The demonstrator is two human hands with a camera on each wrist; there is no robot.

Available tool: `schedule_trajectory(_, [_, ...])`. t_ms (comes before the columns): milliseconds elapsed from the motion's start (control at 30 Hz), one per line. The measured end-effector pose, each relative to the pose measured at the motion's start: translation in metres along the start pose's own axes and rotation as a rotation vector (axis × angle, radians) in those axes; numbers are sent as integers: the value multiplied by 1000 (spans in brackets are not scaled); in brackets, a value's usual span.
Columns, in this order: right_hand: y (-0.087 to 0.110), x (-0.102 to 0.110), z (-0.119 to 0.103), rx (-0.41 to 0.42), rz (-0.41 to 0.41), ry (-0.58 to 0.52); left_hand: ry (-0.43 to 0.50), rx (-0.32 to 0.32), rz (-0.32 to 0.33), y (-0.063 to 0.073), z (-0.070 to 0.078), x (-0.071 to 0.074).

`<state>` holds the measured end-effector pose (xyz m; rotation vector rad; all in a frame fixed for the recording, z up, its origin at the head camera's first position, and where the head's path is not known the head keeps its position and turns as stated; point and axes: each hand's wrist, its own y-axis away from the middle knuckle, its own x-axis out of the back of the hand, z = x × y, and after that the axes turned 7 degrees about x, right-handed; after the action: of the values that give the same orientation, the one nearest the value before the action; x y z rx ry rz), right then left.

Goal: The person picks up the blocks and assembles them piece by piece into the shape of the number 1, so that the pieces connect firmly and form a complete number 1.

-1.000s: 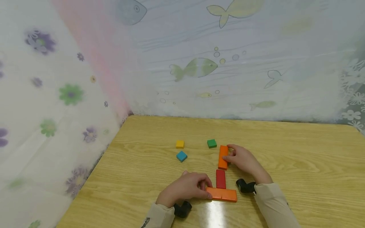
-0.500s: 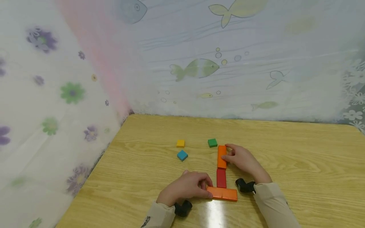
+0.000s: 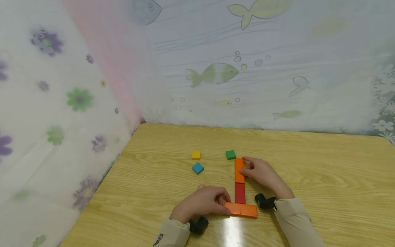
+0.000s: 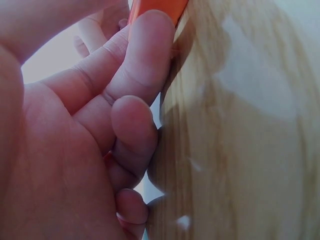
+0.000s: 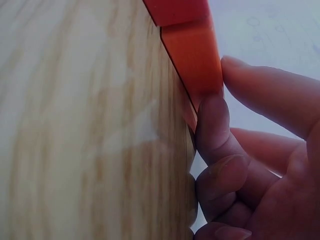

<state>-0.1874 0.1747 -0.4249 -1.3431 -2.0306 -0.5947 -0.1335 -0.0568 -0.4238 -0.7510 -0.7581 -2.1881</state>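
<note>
On woodgrain table (image 3: 148, 192), hand-held orange blocks (image 3: 243, 210), fish-print backdrop (image 3: 262, 113)

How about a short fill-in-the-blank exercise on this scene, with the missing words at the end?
1. The left hand holds the near orange block by its ____ end.
2. The right hand holds the far orange block, whose far end lies closest to a small ____ piece.
3. The middle block, lying between those two, is ____.
4. The small block closest to the blue block is ____.

Missing words: left; green; red; yellow.
</note>
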Motion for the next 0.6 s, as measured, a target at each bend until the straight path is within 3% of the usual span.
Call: schedule_trajectory(600, [1, -1, 1, -17, -4, -11, -9, -2, -4, 0, 0, 1])
